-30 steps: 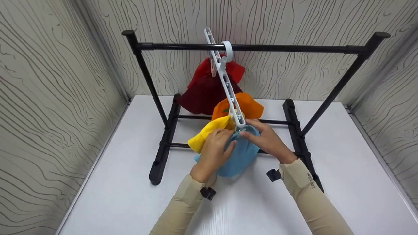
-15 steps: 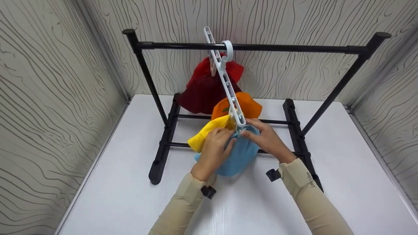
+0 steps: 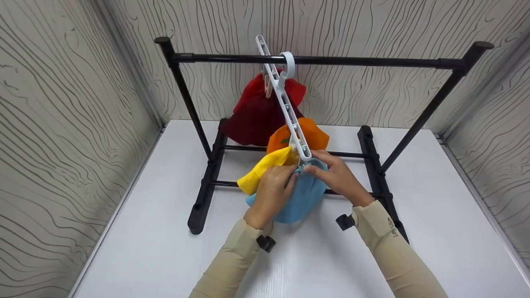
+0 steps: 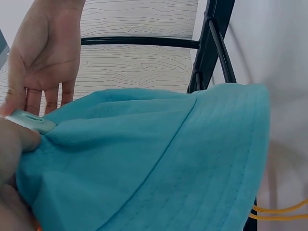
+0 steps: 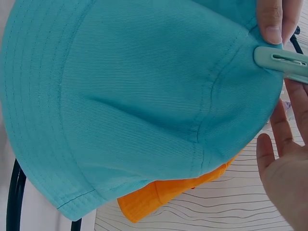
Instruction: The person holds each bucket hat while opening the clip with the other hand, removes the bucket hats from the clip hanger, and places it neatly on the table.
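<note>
A light blue bucket hat (image 3: 301, 198) hangs below the near end of a white hanger (image 3: 285, 99). My left hand (image 3: 273, 190) pinches the hat's cloth near its crown, beside the clip. A pale green clothespin (image 5: 284, 60) has its tip on the crown in the right wrist view. My right hand (image 3: 337, 176) holds this clothespin from the other side; in the left wrist view the right thumb lies at its outer end. A yellow hat (image 3: 261, 171) hangs just behind my left hand, with an orange hat (image 3: 314, 134) beyond it.
Dark red (image 3: 256, 124) and bright red (image 3: 252, 93) hats hang at the hanger's far end. The hanger's hook sits over the bar of a black rack (image 3: 364, 61). The rack stands on a white table (image 3: 145, 256) between patterned walls.
The hanger's far end and the hats there have shifted slightly left. Both hands stay in nearly the same place on the blue hat and clothespin.
</note>
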Demonstrator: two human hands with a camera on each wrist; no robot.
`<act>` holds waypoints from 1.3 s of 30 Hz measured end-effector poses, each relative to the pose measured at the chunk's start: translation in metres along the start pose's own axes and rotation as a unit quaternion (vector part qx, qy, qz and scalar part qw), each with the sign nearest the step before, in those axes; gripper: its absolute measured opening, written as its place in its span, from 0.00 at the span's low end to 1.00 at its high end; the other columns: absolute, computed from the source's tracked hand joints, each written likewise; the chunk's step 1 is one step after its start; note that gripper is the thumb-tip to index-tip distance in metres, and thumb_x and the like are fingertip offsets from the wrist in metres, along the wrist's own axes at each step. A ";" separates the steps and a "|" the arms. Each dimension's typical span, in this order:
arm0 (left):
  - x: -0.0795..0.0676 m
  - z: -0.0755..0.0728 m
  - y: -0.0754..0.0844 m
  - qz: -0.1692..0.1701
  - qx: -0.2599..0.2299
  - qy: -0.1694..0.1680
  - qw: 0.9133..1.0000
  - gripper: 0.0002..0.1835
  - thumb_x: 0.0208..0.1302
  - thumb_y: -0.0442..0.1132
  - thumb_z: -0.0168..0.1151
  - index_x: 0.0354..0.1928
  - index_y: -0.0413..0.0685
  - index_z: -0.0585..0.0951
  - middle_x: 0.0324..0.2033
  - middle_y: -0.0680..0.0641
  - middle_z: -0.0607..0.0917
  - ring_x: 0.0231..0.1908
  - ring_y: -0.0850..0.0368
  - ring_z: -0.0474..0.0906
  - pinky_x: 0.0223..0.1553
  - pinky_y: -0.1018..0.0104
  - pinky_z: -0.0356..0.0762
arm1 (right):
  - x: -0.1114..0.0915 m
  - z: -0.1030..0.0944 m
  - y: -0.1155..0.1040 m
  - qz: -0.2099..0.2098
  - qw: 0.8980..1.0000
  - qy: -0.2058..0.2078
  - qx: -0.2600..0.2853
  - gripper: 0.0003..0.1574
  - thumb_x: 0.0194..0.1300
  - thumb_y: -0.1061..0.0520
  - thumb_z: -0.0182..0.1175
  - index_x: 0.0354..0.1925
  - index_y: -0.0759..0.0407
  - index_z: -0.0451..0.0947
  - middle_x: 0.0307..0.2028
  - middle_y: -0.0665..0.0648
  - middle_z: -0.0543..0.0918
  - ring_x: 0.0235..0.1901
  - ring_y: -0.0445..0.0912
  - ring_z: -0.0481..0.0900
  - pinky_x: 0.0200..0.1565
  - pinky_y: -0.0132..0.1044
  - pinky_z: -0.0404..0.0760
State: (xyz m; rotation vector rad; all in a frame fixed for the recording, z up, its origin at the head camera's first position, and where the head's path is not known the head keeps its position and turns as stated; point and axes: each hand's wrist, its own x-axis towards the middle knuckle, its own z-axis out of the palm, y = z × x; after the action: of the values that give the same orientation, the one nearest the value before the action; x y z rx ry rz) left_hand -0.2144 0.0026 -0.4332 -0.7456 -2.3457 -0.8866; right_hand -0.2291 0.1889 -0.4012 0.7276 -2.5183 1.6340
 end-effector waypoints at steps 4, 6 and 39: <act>0.000 0.001 -0.001 -0.001 -0.011 -0.001 1.000 0.14 0.64 0.43 0.54 0.47 0.44 0.80 0.38 0.52 0.84 0.36 0.61 0.77 0.46 0.72 0.74 | 0.001 0.000 0.000 -0.003 1.000 -0.002 -0.002 0.29 0.58 0.51 0.60 0.58 0.53 0.71 0.49 0.52 0.76 0.49 0.46 0.72 0.57 0.54 0.65; 0.000 0.002 -0.001 -0.001 -0.014 0.000 1.000 0.14 0.64 0.43 0.54 0.47 0.44 0.80 0.38 0.52 0.84 0.35 0.62 0.77 0.46 0.73 0.74 | 0.001 0.000 0.000 -0.006 1.000 -0.003 -0.005 0.29 0.58 0.51 0.60 0.58 0.54 0.70 0.50 0.53 0.76 0.50 0.46 0.72 0.57 0.53 0.66; 0.000 0.005 -0.001 -0.014 -0.038 0.003 0.999 0.14 0.64 0.43 0.53 0.47 0.47 0.80 0.38 0.54 0.84 0.36 0.64 0.77 0.47 0.74 0.72 | 0.004 0.000 -0.003 -0.007 1.000 0.013 0.004 0.26 0.56 0.54 0.62 0.55 0.53 0.74 0.49 0.51 0.79 0.49 0.43 0.74 0.57 0.46 0.68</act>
State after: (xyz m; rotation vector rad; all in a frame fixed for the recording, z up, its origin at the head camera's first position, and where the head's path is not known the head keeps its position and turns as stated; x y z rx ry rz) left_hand -0.2168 0.0055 -0.4369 -0.7413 -2.3322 -0.9942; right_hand -0.2321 0.1868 -0.3975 0.7177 -2.4841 1.6386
